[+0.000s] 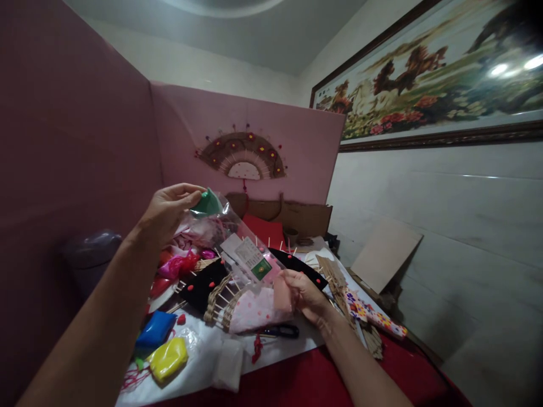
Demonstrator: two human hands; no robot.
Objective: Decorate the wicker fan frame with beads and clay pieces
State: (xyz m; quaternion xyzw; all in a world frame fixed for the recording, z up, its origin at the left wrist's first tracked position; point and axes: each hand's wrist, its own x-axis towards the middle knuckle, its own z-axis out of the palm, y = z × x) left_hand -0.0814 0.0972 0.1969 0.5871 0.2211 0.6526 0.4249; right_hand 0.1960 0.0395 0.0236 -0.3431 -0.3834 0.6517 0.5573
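In the head view my left hand (173, 204) pinches the top of a clear plastic bag (232, 223), with a green packet (206, 203) at its fingertips. The bag slants down to the right and carries a white and green label (254, 263). At its lower end my right hand (306, 295) is closed on the plastic, beside a salmon-pink packet (282, 295). Below and behind the bag lies a black fan (203, 288) with red dots, woven trim and a pale pink dotted centre (254, 310).
Blue (156, 329) and yellow packets (168, 359) and a white packet (229, 364) lie at the front left. Pink and red materials (180, 263) are heaped behind them. A brown fan (246, 148) hangs on the pink panel. A patterned roll (373, 315) and cardboard stand right.
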